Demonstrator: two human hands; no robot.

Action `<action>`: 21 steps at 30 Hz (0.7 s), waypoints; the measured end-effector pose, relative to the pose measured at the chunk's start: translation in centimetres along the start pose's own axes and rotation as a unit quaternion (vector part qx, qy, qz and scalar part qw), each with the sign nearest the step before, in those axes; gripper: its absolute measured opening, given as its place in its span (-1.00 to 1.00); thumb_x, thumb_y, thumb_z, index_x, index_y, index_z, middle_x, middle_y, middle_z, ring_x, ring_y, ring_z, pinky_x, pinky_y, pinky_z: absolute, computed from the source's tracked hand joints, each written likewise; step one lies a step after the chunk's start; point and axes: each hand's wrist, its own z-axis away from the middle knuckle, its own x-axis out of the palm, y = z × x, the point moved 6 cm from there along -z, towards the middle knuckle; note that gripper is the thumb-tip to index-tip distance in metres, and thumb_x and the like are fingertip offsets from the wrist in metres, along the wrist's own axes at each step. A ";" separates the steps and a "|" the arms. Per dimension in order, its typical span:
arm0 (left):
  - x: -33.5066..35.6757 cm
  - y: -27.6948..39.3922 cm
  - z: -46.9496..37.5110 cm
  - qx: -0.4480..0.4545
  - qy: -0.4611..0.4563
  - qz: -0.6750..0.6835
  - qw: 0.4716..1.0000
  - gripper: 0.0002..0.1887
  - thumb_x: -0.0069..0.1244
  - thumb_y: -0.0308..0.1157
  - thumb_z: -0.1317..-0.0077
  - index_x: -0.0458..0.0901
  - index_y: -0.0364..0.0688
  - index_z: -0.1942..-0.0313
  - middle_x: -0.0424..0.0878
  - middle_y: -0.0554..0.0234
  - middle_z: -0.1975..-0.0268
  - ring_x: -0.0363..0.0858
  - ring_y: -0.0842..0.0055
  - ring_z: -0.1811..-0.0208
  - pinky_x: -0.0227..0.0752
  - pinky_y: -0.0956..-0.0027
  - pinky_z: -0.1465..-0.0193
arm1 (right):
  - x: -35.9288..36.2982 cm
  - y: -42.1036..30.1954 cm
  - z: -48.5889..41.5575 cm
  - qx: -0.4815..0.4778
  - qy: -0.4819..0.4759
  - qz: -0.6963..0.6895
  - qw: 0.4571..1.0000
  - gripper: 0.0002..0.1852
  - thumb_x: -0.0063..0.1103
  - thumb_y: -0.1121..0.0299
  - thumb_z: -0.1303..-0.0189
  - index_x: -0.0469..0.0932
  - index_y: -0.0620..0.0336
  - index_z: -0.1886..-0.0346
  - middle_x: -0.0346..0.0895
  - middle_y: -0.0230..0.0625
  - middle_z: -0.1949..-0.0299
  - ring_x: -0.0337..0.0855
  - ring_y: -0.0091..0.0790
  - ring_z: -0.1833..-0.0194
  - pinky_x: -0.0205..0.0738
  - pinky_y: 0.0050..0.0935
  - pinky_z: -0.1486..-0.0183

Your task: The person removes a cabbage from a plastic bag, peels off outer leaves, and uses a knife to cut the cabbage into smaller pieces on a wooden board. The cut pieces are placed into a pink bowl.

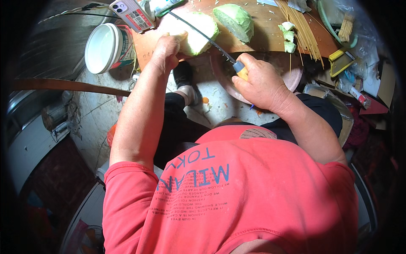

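Note:
With its fingers, my left hand [168, 49] grips the near left edge of a cut cabbage piece [200, 33] lying on the wooden table [144, 52]. The yellow and grey handle of a long, narrow knife [203, 35] is in my right hand [261, 81]. Its dark blade slants up to the left, over the cabbage piece; whether it touches the leaves I cannot tell. Behind and to the right sits another cabbage piece [236, 22], cut face towards me. Small cabbage chunks [289, 37] lie beside a bundle of bamboo skewers [304, 33].
A phone [131, 15] is propped at the table's left end, above a white bucket [103, 47]. Below the table edge is a large pinkish basin [223, 79]. Plastic bags, a green-rimmed basket [326, 23] and a yellow-framed object [342, 62] crowd the right side.

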 end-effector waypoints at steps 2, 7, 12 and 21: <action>0.0 -0.1 -0.1 0.005 -0.006 -0.002 1.000 -0.60 0.04 -0.38 -0.41 0.35 -0.31 -0.17 0.58 -0.08 -0.03 0.65 0.13 0.04 0.68 -0.08 0.17 | -0.1 -0.2 0.0 -0.002 0.001 0.003 1.000 -0.64 0.20 0.30 -0.15 0.44 0.35 0.07 0.62 0.17 0.32 0.64 0.23 0.18 0.51 0.03 0.09; 0.0 -0.2 -0.1 0.000 -0.002 -0.004 1.000 -0.58 0.05 -0.37 -0.42 0.33 -0.32 -0.18 0.57 -0.09 -0.04 0.65 0.13 0.03 0.67 -0.07 0.14 | 0.1 -0.3 -0.2 -0.026 0.011 0.008 1.000 -0.74 0.11 0.33 -0.15 0.41 0.35 0.21 0.61 0.17 0.37 0.65 0.24 0.22 0.52 0.06 0.09; 0.0 -0.1 -0.1 -0.005 -0.006 -0.018 1.000 -0.59 0.05 -0.36 -0.43 0.34 -0.32 -0.18 0.58 -0.10 -0.04 0.65 0.16 0.03 0.68 -0.01 0.13 | 0.2 -0.6 -0.6 -0.007 -0.027 0.015 0.999 -0.76 0.06 0.38 -0.18 0.41 0.41 0.22 0.62 0.18 0.36 0.66 0.23 0.23 0.54 0.04 0.09; 0.0 0.1 -0.4 -0.009 0.011 -0.032 0.999 -0.57 0.01 -0.34 -0.45 0.39 -0.47 -0.16 0.62 -0.11 0.01 0.66 0.17 0.08 0.67 0.04 0.08 | 0.1 -1.4 -2.1 0.026 -0.071 0.048 0.996 -0.76 0.07 0.41 -0.19 0.43 0.44 0.19 0.63 0.22 0.35 0.69 0.19 0.20 0.57 -0.01 0.07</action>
